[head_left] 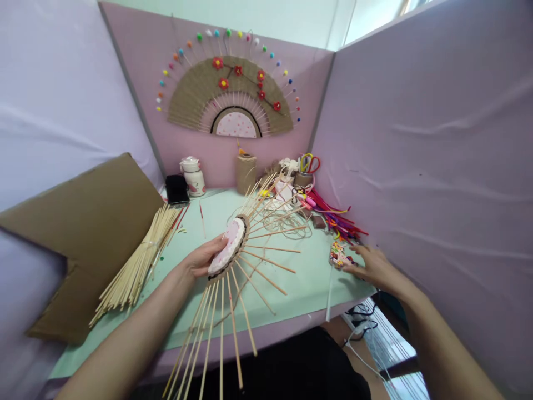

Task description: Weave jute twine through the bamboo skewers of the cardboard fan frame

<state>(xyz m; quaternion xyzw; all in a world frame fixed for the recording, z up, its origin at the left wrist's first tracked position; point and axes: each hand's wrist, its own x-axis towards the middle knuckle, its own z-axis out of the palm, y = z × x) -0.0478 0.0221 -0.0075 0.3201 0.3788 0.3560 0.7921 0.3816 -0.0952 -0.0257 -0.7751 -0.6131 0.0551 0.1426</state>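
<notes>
My left hand [208, 255] grips a fan frame by its half-round base [230, 244], which is pink-spotted with a white and dark edge. Thin wooden sticks [266, 269] radiate from that base, and some point down past the table's front edge. At the right side of the table, my right hand [372, 268] has thumb and fingers apart around the end of a colourful patterned glue gun [339, 255]. A long clear-white glue stick [330, 294] extends from it toward the table edge. Whether the fingers press on it is hard to see.
A bundle of sticks [139, 261] lies at left beside folded cardboard [91, 222]. Behind are a white bottle [194, 176], a twine roll [246, 173], scissors [310, 163] and colourful pipe cleaners [333, 214]. A finished fan [233, 94] hangs on the back panel. Cables [362, 322] run below right.
</notes>
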